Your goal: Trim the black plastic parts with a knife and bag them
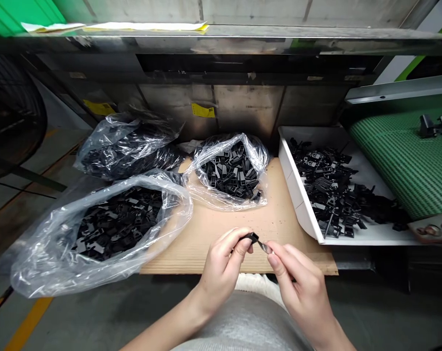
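My left hand (223,265) pinches a small black plastic part (252,238) between thumb and fingertips, just above the front edge of a cardboard sheet (275,219). My right hand (297,278) meets it from the right, with finger and thumb closed on a small shiny metal piece (265,247) that touches the black part. Both hands hover over my lap, close together.
Three clear plastic bags of black plastic parts lie ahead: front left (111,224), back left (126,146), and middle (230,170). A white tray (301,204) with several black assembled parts stands right. A green conveyor belt (407,156) runs at far right.
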Demonstrator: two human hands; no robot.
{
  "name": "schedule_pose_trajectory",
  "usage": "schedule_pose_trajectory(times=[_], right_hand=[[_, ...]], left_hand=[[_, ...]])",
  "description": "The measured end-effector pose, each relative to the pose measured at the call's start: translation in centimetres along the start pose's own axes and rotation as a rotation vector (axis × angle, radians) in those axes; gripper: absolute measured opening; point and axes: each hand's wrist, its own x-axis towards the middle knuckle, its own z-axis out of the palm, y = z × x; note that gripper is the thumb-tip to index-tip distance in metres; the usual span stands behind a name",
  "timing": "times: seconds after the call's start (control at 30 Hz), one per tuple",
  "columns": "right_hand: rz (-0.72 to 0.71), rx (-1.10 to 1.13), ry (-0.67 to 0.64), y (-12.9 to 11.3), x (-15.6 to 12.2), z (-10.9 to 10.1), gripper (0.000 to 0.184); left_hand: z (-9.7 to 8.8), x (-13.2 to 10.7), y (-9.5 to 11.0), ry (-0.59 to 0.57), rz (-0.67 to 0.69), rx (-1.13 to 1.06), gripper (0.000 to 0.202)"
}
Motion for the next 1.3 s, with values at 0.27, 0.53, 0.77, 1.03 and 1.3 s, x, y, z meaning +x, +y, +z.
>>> schedule_pose_trajectory(times=[0.27,0.53,0.77,1.03,1.3], right_hand=[[0.110,-0.107,0.033,1.8,0.5,-0.1,0.020],[0.338,0.280,-0.126,1.8,0.7,-1.4,0.026],[0.262,0.206,-0.215,-0.1,1.7,-1.7,0.030],[0.226,0.117,-0.282,-0.4,1.4,-1.7,0.031],[0.322,0.323,-0.325,-0.8,0.5,-1.3,0.032]], left_hand=[[-0.2,-0.4,0.4,-0.070,-0.059,-0.174,0.013],[-0.4,0.8,0.2,-0.237,-0.351,-0.567,0.019],[-0.4,0.8,0.5,-0.272,-0.298,-0.444,0.022],[-0.6,0.5,0.2,-0.231,-0.263,-0.355,0.021],[-0.4,1.0,0.0,-0.188,-0.290,-0.431,0.021]])
